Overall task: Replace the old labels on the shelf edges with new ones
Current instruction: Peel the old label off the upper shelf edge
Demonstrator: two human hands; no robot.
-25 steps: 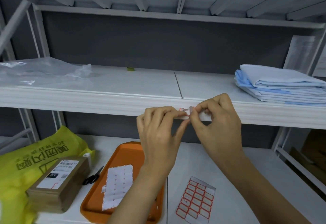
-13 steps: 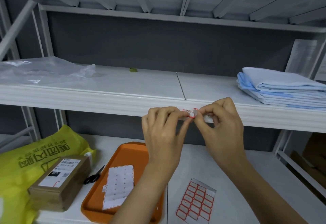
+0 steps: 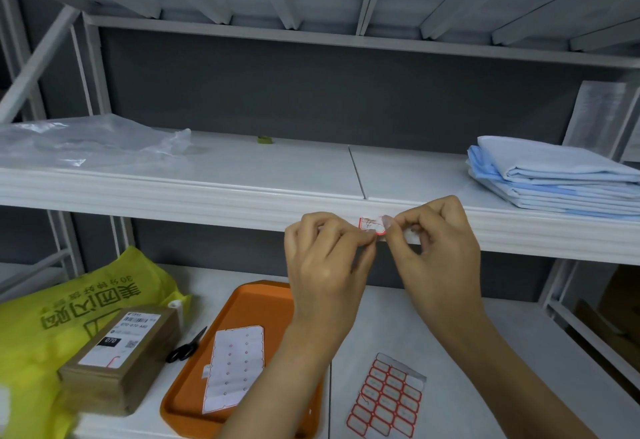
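Left hand is pinching red-bordered label at its 7 o'clock corner | right hand is pinching its 3 o'clock side | label showing before shelf edge

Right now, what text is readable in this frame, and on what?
"美团闪购": upside down on the yellow plastic bag; the line by it starts "30分", rest blurred.
"070": white on black, on the brown cardboard box's white shipping label.
"070-070-A80": same label, uncertain; other print too small.
Small red-bordered label at the white shelf edge: handwritten mark, unreadable.
Red-bordered sticker sheet: no text seen.
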